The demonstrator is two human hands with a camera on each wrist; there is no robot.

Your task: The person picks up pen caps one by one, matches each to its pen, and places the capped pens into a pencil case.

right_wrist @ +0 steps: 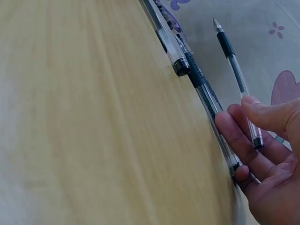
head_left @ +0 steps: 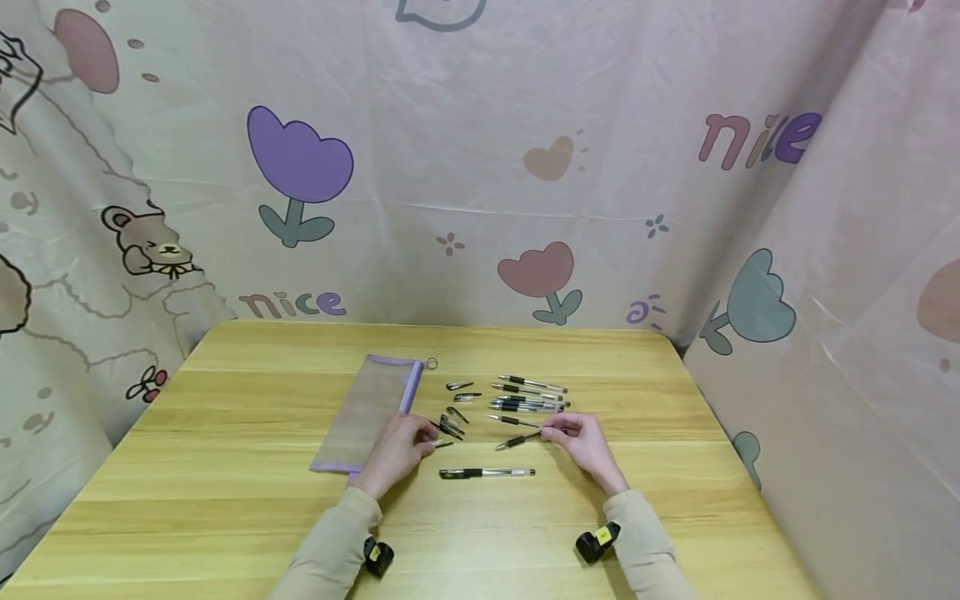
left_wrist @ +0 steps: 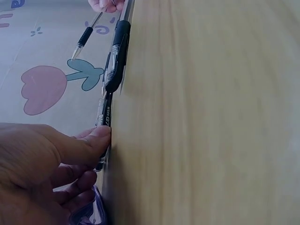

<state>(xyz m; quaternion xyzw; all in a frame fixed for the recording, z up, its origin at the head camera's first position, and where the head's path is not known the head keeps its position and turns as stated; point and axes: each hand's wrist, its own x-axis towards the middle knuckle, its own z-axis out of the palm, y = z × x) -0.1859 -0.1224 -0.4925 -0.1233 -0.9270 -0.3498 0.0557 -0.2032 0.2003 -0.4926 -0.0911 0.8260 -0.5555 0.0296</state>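
My right hand (head_left: 583, 446) pinches an uncapped gel pen (head_left: 517, 441) between thumb and fingers. Its bare tip points left, lifted off the table in the right wrist view, where the pen's dark grip (right_wrist: 225, 44) shows. With thumb and fingertips, my left hand (head_left: 397, 454) pinches a black pen cap (left_wrist: 107, 115) low at the table surface. Other loose pen caps (head_left: 452, 427) lie just beyond these fingers. Between the hands and nearer to me lies a capped gel pen (head_left: 487, 473). Several uncapped pens (head_left: 528, 404) lie side by side beyond the right hand.
A flat mesh zip pouch (head_left: 363, 412) with purple edges lies left of the caps, partly under the left hand and forearm. The wooden table (head_left: 225, 433) meets a printed curtain (head_left: 420, 208) at its back and sides.
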